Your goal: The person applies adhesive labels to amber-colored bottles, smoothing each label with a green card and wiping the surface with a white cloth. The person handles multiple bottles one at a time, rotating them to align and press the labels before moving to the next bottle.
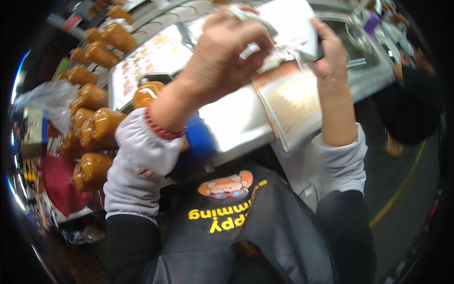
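Note:
My left hand (pixel 230 49) is raised over the work surface, blurred, with its fingers curled around a pale object (pixel 269 26) that I cannot identify. A glaring white, flat-sided object (pixel 294 25) is gripped along its right side by my right hand (pixel 330 53); its lower edge looks dark. Between the two hands, small shiny bits are too blurred to name. Below them lies a stack of printed sheets or flat packets (pixel 291 106) on the bright metal worktop (pixel 234 120). An amber-filled jar (pixel 147 94) stands by my left forearm.
Several amber-filled jars (pixel 106 124) crowd the left side. A light tray with small coloured pieces (pixel 149 60) lies behind them. Clear plastic film (pixel 46 101) and a dark red thing (pixel 64 184) are farther left. A sink (pixel 361 46) is at right, with another person (pixel 411 103) beyond.

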Motion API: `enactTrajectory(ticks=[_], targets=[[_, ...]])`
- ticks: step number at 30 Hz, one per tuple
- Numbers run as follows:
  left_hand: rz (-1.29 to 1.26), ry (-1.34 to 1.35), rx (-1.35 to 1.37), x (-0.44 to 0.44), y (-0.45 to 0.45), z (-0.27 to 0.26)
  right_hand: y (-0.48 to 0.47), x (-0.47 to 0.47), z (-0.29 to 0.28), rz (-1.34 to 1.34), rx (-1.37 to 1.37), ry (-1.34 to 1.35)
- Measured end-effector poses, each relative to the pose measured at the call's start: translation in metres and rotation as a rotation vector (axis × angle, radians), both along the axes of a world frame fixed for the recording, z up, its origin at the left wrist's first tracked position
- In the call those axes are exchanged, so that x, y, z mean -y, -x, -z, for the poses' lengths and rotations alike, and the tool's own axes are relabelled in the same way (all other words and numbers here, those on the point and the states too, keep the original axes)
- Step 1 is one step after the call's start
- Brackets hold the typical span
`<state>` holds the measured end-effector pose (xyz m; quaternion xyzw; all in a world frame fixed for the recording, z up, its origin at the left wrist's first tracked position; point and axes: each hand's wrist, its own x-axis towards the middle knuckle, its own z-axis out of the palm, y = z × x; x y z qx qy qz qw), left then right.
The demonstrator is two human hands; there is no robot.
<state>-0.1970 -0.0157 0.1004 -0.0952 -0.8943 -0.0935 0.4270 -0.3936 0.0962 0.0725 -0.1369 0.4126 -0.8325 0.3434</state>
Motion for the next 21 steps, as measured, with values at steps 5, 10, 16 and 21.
enactTrajectory(ticks=[5, 10, 16, 21], targets=[[0.379, -0.884, 0.27, 0.046, -0.046, 0.0, 0.079, -0.192, 0.072, -0.261, -0.092, 0.413], [0.168, -0.675, 0.415, 0.063, -0.072, 0.021, 0.045, -0.365, 0.203, 0.188, -0.019, 0.045], [0.286, -0.641, 0.568, 0.013, -0.045, 0.032, -0.001, -0.41, 0.35, 0.216, 0.038, -1.41], [0.015, -0.585, 0.528, -0.018, -0.059, 0.027, -0.012, -0.26, 0.173, 0.079, -0.663, -0.655]])
